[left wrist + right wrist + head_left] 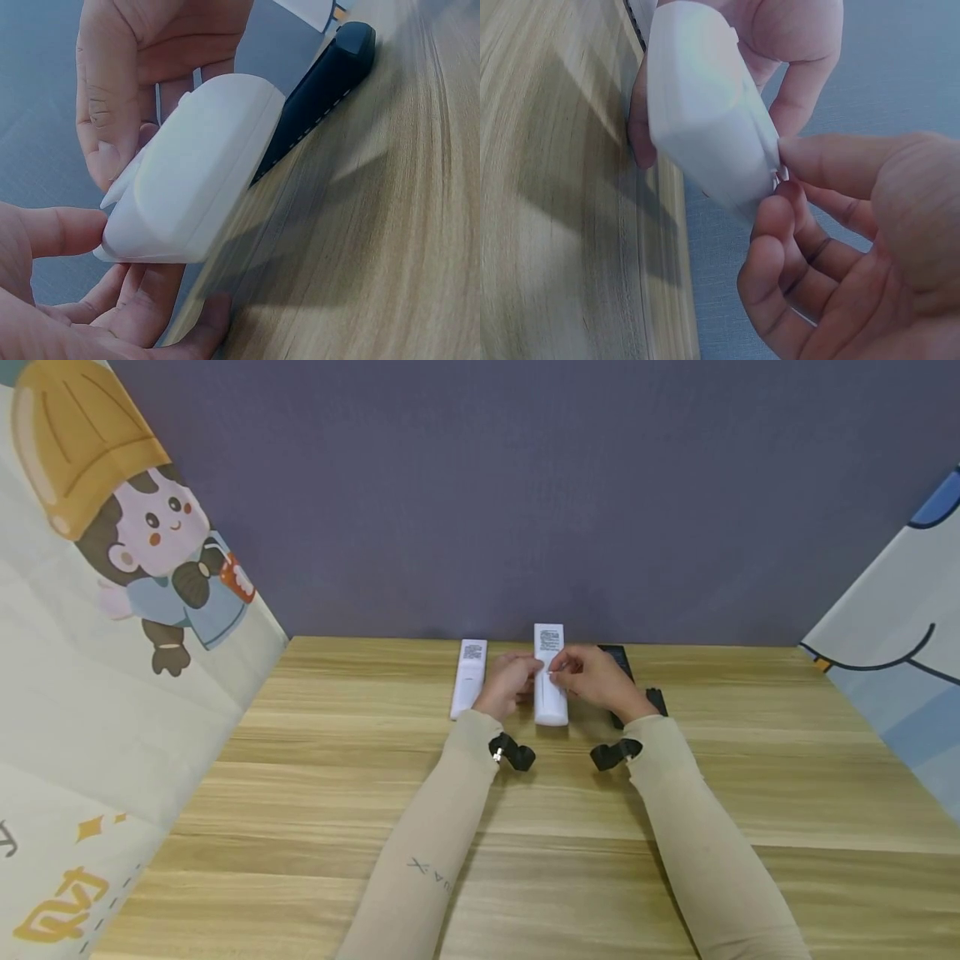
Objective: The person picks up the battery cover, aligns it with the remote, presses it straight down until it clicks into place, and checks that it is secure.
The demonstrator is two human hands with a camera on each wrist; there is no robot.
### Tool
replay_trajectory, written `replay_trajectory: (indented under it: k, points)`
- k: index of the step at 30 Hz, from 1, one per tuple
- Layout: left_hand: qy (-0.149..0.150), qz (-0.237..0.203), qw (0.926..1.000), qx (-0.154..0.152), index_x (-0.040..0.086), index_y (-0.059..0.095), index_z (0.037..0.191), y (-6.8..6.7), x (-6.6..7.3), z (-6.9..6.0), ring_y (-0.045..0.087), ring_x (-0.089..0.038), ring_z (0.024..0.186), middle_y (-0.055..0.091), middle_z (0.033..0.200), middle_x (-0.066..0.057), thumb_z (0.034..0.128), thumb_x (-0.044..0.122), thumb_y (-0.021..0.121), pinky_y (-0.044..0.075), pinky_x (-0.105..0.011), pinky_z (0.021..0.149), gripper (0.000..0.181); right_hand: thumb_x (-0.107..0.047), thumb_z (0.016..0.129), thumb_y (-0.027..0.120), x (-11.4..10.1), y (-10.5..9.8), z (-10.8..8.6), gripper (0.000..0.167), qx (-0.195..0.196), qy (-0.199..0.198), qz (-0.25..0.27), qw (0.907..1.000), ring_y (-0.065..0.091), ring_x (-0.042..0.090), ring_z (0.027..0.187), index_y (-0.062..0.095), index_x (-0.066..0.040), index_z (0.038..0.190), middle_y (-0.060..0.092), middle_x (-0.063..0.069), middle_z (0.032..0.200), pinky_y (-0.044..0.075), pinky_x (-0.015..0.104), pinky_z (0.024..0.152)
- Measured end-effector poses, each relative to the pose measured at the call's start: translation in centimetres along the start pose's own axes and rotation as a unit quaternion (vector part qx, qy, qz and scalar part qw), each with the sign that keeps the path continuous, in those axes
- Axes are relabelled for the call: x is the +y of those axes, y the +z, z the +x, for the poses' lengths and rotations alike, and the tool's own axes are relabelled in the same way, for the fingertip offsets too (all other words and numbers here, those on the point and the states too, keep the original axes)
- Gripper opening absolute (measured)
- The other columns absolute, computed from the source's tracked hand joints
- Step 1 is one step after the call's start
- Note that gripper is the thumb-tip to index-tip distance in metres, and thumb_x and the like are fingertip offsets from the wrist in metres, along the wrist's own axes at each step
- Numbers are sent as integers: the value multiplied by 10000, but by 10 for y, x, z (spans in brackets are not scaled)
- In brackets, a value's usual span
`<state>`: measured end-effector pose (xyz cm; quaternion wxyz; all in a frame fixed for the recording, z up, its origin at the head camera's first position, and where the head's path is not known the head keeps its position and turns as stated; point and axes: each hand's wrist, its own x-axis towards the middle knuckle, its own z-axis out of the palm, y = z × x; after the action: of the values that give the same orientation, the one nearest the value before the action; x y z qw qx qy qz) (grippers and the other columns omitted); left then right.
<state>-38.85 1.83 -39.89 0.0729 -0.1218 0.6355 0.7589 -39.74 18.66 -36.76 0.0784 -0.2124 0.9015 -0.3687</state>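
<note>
I have the white remote (551, 703) just above the table (555, 843), labelled back facing up. My left grip (512, 683) holds its left side; my right grip (597, 677) pinches a thin raised flap (122, 186) on it. I expect a light, stiff, slightly slippery body, best held along its long sides, and a fragile flap needing gentle pressure.

Grey-purple backdrop (525, 493) behind wooden table (558, 877)

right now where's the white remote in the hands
In the head view, the held white remote is near the centre, between the left hand and right hand, with another white remote to its left.
</note>
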Motion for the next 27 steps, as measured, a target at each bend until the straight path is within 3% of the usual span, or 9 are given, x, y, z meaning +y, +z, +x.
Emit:
replay_trajectory:
  k: [10,18,27]
  points:
    - [2,-99,9999,73,43,594,1368,3,3,7,671,-210,862,699,1169,-118,949,101,642,551,-378,861,425,-177,998,651,5,-4,10,132,-14,153,123,9998,579,208,760,646,-73,1078,624,120,937,508,295,664]
    - [-67,-137,9998,105,56,580,1388,5,7,12,678,-241,934,698,1201,-120,961,110,636,548,-393,898,435,-208,1004,639,9,-9,18,160,-57,267,198,9994,585,260,919,613,-76,1090,620,135,1060,500,306,721]
    - [-111,-170,9997,116,70,584,1382,5,6,14,694,-270,1002,694,1203,-107,960,125,648,558,-401,904,431,-207,1050,554,10,-8,19,205,-278,639,715,9950,669,295,947,543,-55,1186,615,207,1272,595,477,831]
